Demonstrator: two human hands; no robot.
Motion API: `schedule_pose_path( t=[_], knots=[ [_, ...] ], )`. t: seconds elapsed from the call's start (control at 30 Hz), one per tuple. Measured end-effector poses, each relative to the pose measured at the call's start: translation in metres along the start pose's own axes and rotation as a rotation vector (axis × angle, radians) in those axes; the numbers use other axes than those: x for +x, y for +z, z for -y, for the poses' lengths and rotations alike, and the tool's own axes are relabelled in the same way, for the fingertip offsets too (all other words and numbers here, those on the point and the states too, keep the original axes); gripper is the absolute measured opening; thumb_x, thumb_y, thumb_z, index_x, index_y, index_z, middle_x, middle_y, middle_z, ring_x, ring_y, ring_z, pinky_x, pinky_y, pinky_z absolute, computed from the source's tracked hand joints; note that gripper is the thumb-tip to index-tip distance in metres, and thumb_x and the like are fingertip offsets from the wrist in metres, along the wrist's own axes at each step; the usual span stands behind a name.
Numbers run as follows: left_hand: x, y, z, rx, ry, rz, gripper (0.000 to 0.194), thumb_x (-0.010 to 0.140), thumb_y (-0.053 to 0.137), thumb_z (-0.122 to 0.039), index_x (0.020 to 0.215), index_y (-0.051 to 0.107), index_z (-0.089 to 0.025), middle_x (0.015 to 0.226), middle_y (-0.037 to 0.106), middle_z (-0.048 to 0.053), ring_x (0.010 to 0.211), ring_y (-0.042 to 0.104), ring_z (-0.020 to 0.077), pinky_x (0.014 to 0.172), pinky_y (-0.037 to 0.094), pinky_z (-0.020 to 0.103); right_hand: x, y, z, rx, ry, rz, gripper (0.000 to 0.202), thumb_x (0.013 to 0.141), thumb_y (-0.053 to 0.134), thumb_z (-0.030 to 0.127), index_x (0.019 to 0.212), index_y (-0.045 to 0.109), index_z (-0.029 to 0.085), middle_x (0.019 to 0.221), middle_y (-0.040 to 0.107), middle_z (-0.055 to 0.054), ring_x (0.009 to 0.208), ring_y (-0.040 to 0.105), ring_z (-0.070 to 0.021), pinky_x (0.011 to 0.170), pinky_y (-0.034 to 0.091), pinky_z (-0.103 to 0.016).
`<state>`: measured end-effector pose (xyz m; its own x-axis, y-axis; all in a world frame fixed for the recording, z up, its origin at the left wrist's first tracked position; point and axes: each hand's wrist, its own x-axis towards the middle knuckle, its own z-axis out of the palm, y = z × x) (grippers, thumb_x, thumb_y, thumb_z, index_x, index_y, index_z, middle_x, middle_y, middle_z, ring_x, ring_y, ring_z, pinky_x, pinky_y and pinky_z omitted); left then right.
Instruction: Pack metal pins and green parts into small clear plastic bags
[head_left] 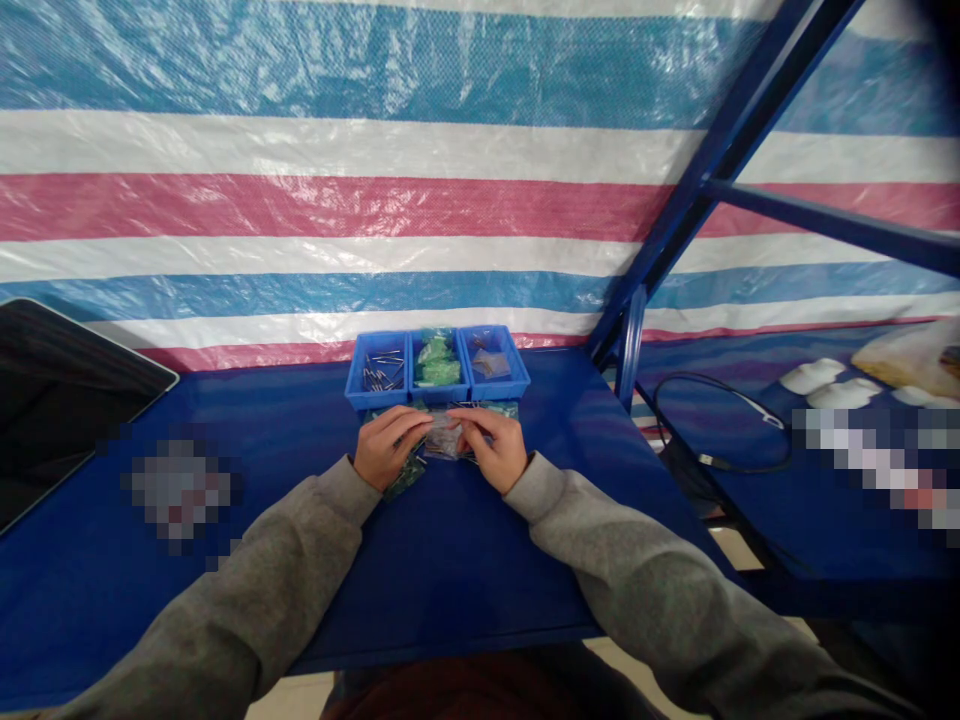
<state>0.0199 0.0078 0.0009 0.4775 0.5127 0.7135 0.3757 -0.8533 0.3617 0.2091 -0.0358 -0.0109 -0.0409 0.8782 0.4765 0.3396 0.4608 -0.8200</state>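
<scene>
A small clear plastic bag [444, 440] is stretched between my two hands above the blue table. My left hand [384, 445] pinches its left upper side, thumb and fingers pressed together. On the opposite side my right hand [496, 445] has its fingers closed at the bag's upper edge. Green packets [406, 476] lie under and beside my left hand, and thin metal pieces show around the bag, partly hidden by my fingers. Just behind stand three joined blue bins: the left bin [360, 398] holds slim metal rods [382, 375], the middle one green packets [437, 365], the right one clear bags [491, 364].
A dark screen [67, 400] stands at the left, near a blurred patch [180, 490] on the table [450, 590]. To the right rise a blue metal frame [675, 230] and a second table with a black cable [720, 465] and white rolls [814, 376]. Striped sheeting [375, 210] hangs behind.
</scene>
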Motion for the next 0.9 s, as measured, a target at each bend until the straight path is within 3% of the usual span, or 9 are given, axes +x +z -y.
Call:
schedule_pose_path(
  t=[0.1, 0.23, 0.4, 0.53, 0.73, 0.9],
  knots=[
    [0.0005, -0.0006, -0.0007, 0.023, -0.005, -0.013, 0.012, 0.084, 0.053, -0.021, 0.090, 0.063, -0.016, 0.086, 0.063, 0.006, 0.080, 0.060, 0.0138, 0.074, 0.051, 0.027, 0.0009, -0.0010, 0.0031, -0.029, -0.049, 0.015, 0.024, 0.087, 0.045, 0.025, 0.103, 0.062, 0.021, 0.082, 0.065, -0.003, 0.057, 0.057, -0.0117, 0.061, 0.048, -0.027],
    [0.0010, -0.0014, -0.0023, 0.029, -0.006, -0.006, 0.013, 0.085, 0.053, -0.023, 0.088, 0.063, -0.015, 0.089, 0.063, 0.007, 0.082, 0.060, 0.0143, 0.075, 0.051, 0.027, 0.0030, -0.0008, 0.0050, -0.129, -0.082, -0.038, 0.019, 0.085, 0.051, 0.032, 0.089, 0.065, 0.020, 0.072, 0.058, -0.003, 0.062, 0.053, -0.0134, 0.060, 0.045, -0.026],
    [-0.0007, 0.0002, -0.0032, 0.038, -0.031, -0.010, 0.015, 0.085, 0.053, -0.021, 0.096, 0.062, -0.016, 0.087, 0.067, 0.005, 0.078, 0.063, 0.0132, 0.074, 0.051, 0.026, 0.0034, 0.0011, 0.0024, -0.102, -0.079, -0.043, 0.019, 0.086, 0.050, 0.033, 0.085, 0.063, 0.019, 0.080, 0.058, -0.004, 0.067, 0.053, -0.0140, 0.060, 0.045, -0.026],
    [-0.0032, 0.0017, -0.0039, 0.081, -0.064, -0.067, 0.024, 0.084, 0.054, -0.022, 0.106, 0.059, -0.015, 0.097, 0.067, 0.007, 0.080, 0.064, 0.0140, 0.074, 0.053, 0.025, 0.0030, 0.0015, 0.0020, -0.105, -0.089, -0.060, 0.018, 0.087, 0.050, 0.032, 0.084, 0.063, 0.019, 0.083, 0.059, -0.005, 0.071, 0.055, -0.0147, 0.064, 0.046, -0.027],
    [-0.0054, 0.0013, -0.0039, 0.055, -0.060, -0.097, 0.020, 0.083, 0.054, -0.018, 0.102, 0.059, -0.014, 0.094, 0.067, 0.007, 0.082, 0.065, 0.0147, 0.073, 0.053, 0.024, 0.0032, 0.0017, 0.0033, -0.110, -0.058, -0.087, 0.019, 0.087, 0.050, 0.032, 0.081, 0.062, 0.019, 0.082, 0.061, -0.004, 0.063, 0.055, -0.0125, 0.059, 0.045, -0.025],
    [-0.0018, -0.0010, -0.0042, -0.001, -0.022, -0.007, 0.018, 0.084, 0.052, -0.017, 0.099, 0.062, -0.015, 0.092, 0.067, 0.007, 0.084, 0.063, 0.0148, 0.078, 0.051, 0.027, 0.0021, 0.0043, -0.0001, -0.019, 0.044, -0.075, 0.019, 0.085, 0.052, 0.031, 0.100, 0.058, 0.020, 0.073, 0.063, 0.000, 0.051, 0.056, -0.0106, 0.054, 0.046, -0.023]
  ],
)
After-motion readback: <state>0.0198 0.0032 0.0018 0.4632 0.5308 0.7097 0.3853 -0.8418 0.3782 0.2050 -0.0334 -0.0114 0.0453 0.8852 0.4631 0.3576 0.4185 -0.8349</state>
